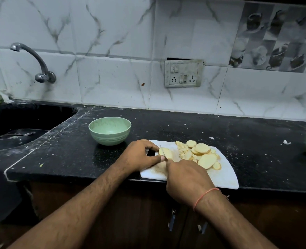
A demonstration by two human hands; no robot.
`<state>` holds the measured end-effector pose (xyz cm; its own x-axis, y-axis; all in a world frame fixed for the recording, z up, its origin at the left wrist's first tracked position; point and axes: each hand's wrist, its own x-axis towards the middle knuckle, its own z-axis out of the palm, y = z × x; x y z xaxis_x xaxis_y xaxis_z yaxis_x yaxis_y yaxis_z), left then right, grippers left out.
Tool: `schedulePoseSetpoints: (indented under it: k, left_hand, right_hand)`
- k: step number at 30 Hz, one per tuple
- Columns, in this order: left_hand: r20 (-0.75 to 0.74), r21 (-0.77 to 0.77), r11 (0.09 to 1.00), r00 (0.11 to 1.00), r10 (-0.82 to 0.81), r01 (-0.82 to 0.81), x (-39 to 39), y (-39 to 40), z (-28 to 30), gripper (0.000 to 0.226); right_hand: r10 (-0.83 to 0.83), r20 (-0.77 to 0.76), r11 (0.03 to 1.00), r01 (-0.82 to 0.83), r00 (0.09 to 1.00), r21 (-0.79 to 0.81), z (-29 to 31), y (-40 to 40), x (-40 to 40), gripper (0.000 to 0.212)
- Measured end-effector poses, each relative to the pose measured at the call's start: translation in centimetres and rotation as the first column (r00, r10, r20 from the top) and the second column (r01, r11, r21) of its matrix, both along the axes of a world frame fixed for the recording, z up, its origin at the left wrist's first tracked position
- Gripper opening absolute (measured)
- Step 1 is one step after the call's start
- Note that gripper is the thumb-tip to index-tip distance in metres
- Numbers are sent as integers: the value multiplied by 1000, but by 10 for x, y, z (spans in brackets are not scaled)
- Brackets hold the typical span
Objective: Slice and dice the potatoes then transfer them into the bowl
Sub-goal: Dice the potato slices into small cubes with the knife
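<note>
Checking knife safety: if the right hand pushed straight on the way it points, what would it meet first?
Probably the potato slice that the left hand steadies; the right hand points its knife there. Depth is unclear.

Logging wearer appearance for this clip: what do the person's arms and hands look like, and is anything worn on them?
Both forearms are bare, with no sleeves in view. The right hand has a thin orange-red thread tied round its wrist, a loose end sticking out. The left hand shows no band, ring or glove.
</note>
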<state>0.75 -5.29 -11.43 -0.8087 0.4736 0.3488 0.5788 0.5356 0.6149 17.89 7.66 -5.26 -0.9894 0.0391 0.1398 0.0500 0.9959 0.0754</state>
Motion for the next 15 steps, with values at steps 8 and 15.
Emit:
schedulePoseSetpoints:
  k: [8, 15]
  left_hand:
    - [40, 19, 999, 999, 25, -26, 2, -2, 2, 40]
    - [44, 42, 999, 999, -12, 10, -4, -4, -2, 34]
  right_hand:
    - [-15, -81, 996, 8, 997, -88, 11, 1, 25, 28]
    - [-50, -72, 994, 43, 996, -99, 15, -4, 6, 27]
